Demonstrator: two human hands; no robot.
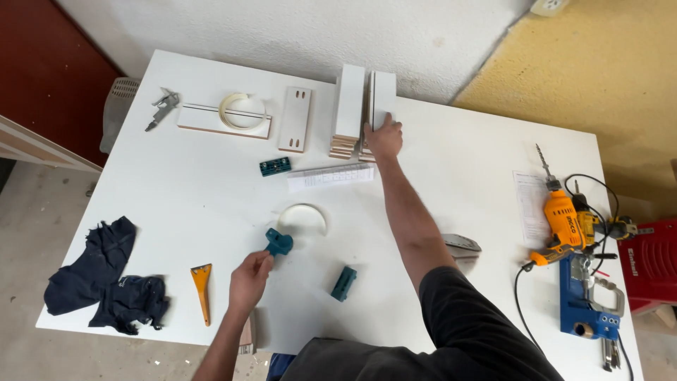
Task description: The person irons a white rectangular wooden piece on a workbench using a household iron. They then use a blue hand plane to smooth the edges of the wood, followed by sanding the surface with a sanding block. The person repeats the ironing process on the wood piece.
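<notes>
Step judged in hand: fetching of panel. Right hand (384, 137) being stretched to stack of upright white laminated board panels (358, 109) at far bench (458, 162) edge, fingers clamped on right-hand panel's top.

Left hand (248, 279) gripping small teal plastic jig (279, 242) near front edge.

Next move judged needing clean lift without toppling neighbours.

White printed paper sheet (530, 204) lying beside orange power drill (563, 219); red case (652, 262) at far right.

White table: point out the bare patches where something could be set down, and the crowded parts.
On the white table, the widest bare patch lies between the dark cloth, the small teal block and the left hand. Another lies between the right hand and the printed sheet. The right edge around the orange drill and blue jig is crowded.
</notes>
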